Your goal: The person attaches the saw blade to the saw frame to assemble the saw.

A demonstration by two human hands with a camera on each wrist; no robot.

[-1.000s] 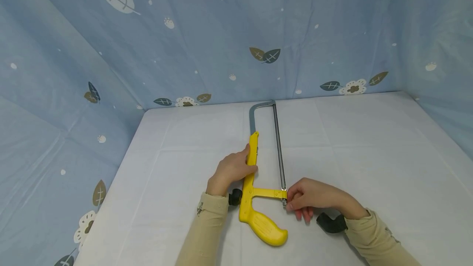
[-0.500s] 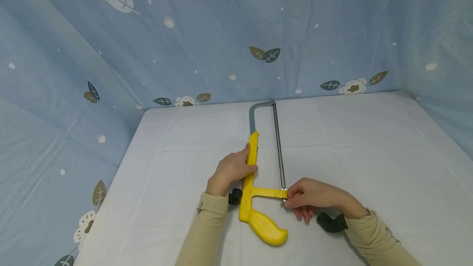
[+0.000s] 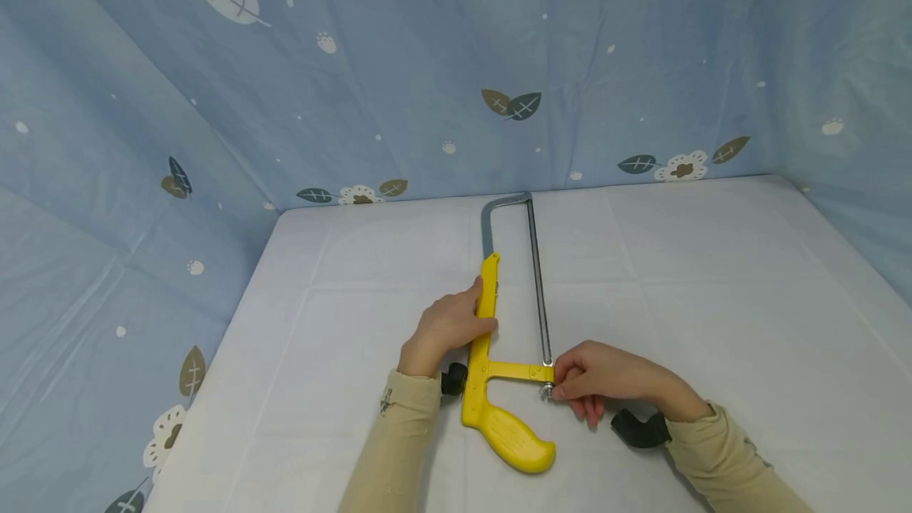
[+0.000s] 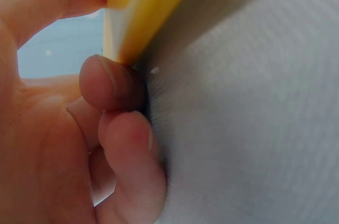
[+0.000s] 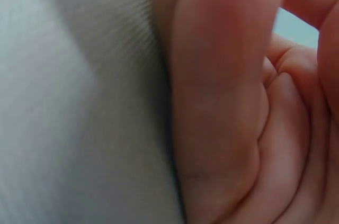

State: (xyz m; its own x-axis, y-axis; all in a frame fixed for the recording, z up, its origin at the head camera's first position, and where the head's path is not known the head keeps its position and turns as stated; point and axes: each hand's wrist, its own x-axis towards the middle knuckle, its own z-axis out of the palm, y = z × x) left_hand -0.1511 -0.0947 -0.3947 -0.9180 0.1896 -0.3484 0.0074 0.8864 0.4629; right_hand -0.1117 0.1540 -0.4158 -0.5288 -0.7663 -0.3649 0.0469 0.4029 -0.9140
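A hacksaw with a yellow handle (image 3: 516, 443) lies flat on the white-covered table, its grey bow at the far end. Its blade side (image 3: 537, 283) faces right. My left hand (image 3: 447, 324) grips the yellow frame bar, thumb on the near side; the left wrist view shows fingertips against the yellow bar (image 4: 153, 7), right at the cloth. With thumb and fingers, my right hand (image 3: 609, 370) pinches at the small metal wing nut (image 3: 546, 391) below the yellow cross arm (image 3: 516, 371). In the right wrist view, curled fingers (image 5: 217, 86) fill the picture and hide the nut.
White cloth (image 3: 370, 260) covers the table. A blue leaf-patterned curtain (image 3: 427, 62) hangs behind and at both sides, close beyond the saw's far end. Black wrist-worn pieces (image 3: 639, 428) sit beside both sleeves.
My right thumb and fingers have shifted slightly at the wing nut, and the nut's wings now show at a different angle. The left hand and the saw stay in place.
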